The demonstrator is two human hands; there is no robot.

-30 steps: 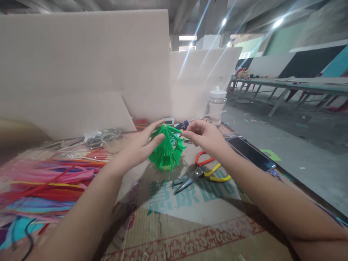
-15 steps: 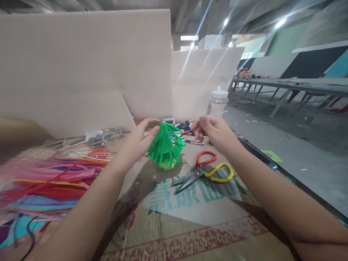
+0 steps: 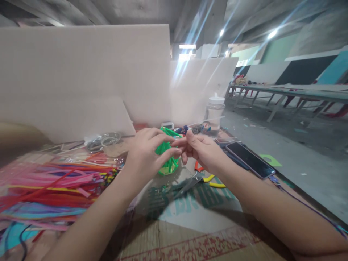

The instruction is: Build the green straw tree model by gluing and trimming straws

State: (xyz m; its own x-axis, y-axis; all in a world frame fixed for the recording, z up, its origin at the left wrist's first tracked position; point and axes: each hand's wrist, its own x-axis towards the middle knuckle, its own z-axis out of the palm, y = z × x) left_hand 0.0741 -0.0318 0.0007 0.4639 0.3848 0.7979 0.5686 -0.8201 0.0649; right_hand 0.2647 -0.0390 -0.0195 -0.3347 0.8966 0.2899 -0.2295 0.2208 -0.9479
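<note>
A small green cone-shaped craft (image 3: 169, 165), built of thin fuzzy strips around an open yellowish base, stands on the table. My left hand (image 3: 148, 150) is in front of it and covers much of its left side. Its fingers stretch to the right, thumb apart from them, with nothing visible between. My right hand (image 3: 203, 148) comes from the other side, thumb raised and fingers extended, their tips meeting those of my left hand. Below my right hand lie scissors (image 3: 191, 184) with one red and one yellow handle, partly covered by that hand.
Colourful fuzzy strips (image 3: 54, 185) are heaped at the left. Rolls of clear tape (image 3: 111, 139) lie behind them. A lidded clear jar (image 3: 214, 112) and a phone (image 3: 250, 159) with a cable are at the right. White boards (image 3: 87, 79) stand behind the table.
My hands have come together in front of the green craft; the left has left its top edge and moved right, the right has moved left. The camera view has tilted up slightly.
</note>
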